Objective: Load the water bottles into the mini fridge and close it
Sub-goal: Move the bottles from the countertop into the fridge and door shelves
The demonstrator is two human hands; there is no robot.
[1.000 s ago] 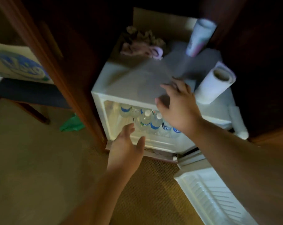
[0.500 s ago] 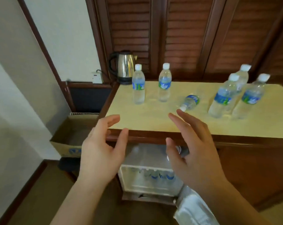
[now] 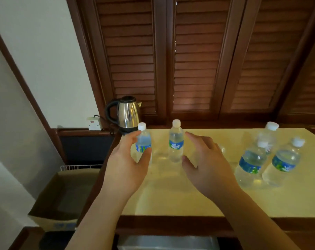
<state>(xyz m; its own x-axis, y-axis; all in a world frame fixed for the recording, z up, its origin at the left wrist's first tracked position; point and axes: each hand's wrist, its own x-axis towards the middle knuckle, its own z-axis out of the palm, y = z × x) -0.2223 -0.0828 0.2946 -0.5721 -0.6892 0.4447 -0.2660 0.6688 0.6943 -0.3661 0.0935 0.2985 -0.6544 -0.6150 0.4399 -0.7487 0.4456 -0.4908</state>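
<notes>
Both hands are up over the yellow countertop (image 3: 171, 199), reaching at the two nearest water bottles. The left hand (image 3: 128, 165) is spread into a wide C around the left bottle (image 3: 143, 141), thumb on one side and fingers on the other. It looks like the thumb tip might just be grazing the label, but honestly I can't tell if there's real contact; it's not gripping it. The right hand (image 3: 205, 163) is open wide too, fingers loosely fanned, thumb low near the base of the middle bottle (image 3: 175, 144), holding nothing. That bottle stands upright between the two hands, with a gap on the right-hand side.

Three more bottles sit upright in a cluster at the right end of the counter: one at the back (image 3: 268, 138) and two up front (image 3: 250, 165) (image 3: 281, 165), close together. A steel kettle (image 3: 128, 114) is in the back left corner. A cardboard box (image 3: 63, 192) is on the floor to the left. The mini fridge top (image 3: 167, 241) just peeks out under the counter edge.
</notes>
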